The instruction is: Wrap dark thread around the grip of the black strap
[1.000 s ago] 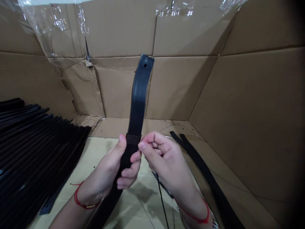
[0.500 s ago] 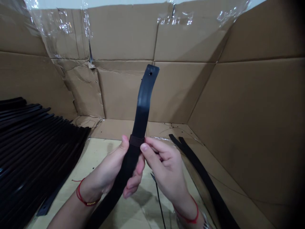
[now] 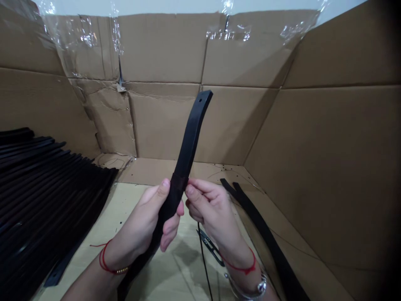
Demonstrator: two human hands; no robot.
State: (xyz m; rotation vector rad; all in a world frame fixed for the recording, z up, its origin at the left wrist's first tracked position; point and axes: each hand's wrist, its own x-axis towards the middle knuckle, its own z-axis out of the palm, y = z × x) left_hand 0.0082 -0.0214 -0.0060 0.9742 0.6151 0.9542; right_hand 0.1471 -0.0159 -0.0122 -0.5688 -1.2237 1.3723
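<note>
A long black belt strap (image 3: pixel 191 133) with a small hole close to its tip rises from between my hands, its upper part curving to the right. Around it sits a dark brown loop (image 3: pixel 179 182). My left hand (image 3: pixel 156 209) is closed round the strap just below this loop, thumb in front and fingers behind. At the loop's right edge, my right hand (image 3: pixel 208 200) pinches with thumb and forefinger. Below the right hand hangs a thin black cord (image 3: pixel 203 255); whether the fingers hold it is hidden. Small thread snips (image 3: pixel 211 246) lie under the right wrist.
A large pile of black straps (image 3: pixel 56 200) covers the left side. Two more black straps (image 3: pixel 263 225) lie on the right. Tall cardboard walls (image 3: pixel 163 121) enclose the pale work surface (image 3: pixel 125 200) at the back and sides.
The strap has turned on its length, so its right edge now shows. My right hand has shifted slightly left and the snips have come into fuller view.
</note>
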